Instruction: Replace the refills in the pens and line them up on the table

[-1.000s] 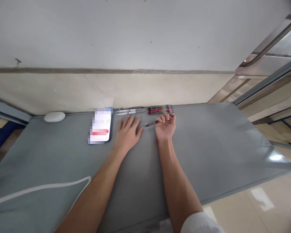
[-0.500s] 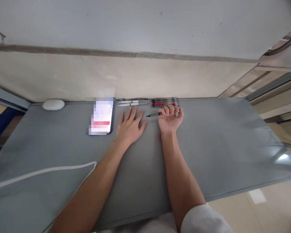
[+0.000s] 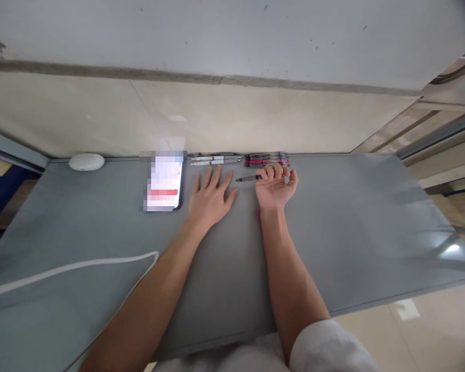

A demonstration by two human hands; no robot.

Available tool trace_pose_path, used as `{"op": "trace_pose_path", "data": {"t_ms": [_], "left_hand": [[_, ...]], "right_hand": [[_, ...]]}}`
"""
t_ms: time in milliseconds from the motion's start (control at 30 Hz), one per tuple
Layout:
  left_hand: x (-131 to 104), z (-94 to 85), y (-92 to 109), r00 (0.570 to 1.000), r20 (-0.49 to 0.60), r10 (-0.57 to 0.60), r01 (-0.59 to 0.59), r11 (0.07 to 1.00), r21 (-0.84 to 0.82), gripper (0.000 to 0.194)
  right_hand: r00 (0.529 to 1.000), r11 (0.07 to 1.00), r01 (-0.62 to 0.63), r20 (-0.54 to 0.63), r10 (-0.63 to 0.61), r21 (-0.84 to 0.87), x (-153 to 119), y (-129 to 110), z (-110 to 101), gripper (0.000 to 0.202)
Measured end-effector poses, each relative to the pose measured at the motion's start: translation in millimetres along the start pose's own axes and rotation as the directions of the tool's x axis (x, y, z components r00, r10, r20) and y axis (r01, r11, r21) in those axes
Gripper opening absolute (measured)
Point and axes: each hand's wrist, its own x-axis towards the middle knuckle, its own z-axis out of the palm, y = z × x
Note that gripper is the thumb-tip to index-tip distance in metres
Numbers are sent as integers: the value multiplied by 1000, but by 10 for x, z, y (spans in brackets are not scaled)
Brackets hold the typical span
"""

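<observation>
Our view has tilted downward; our right hand curls closed around a dark pen; our left hand (fingers apart) lies near white pens.

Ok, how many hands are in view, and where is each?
2: the left hand, palm down beside the smartphone; the right hand, palm up, with its curled fingers around a gray pen. No others show.

The middle and lower frame is taken up by a grey tabletop. On it, a white oval object is seen at left, a lit phone left of centre; near its back edge, at centre, white pens and red-and-black pens are laid.
</observation>
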Motion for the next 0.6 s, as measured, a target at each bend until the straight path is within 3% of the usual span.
{"op": "trace_pose_path", "data": {"t_ms": [233,600], "left_hand": [[6,-15,1,1000,27,0,-1,1000,6,57],[2,-8,-3,1000,15,-4,4,1000,15,56]], "right_hand": [[999,1000,14,44,-15,28,2,-10,-22,29],[999,998,31,-6,-31,-54,-16,12,-2,27]]}}
